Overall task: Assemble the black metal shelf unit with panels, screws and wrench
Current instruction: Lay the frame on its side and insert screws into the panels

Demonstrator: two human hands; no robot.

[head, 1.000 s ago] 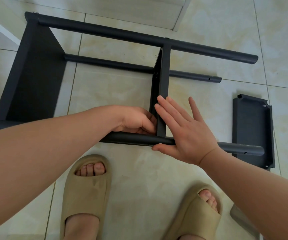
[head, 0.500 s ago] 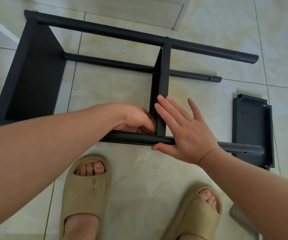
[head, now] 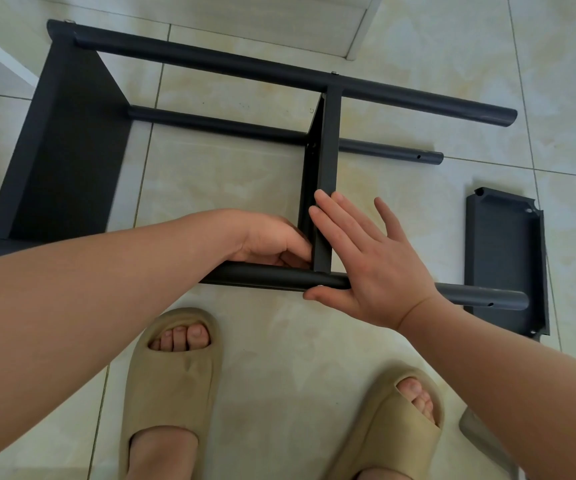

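A black metal shelf unit (head: 72, 150) lies on its side on a tiled floor (head: 227, 178), seen from above. Its near tube (head: 262, 273) runs left to right in front of the person. The middle panel (head: 328, 150) stands on edge and runs away from them, meeting that tube at a corner joint between the two hands.

The left hand (head: 272, 240) is tucked into the corner on the panel's left side, and its fingers are nearest the joint. Its grip is curled, but what it holds, if anything, is hidden. The right hand (head: 376, 265) lies flat against the panel's right face with a wide grip. Its thumb is beside a small screw head (head: 320, 286) on the tube.

A loose panel (head: 504, 258) lies on the floor to the right, matte black with raised edges.
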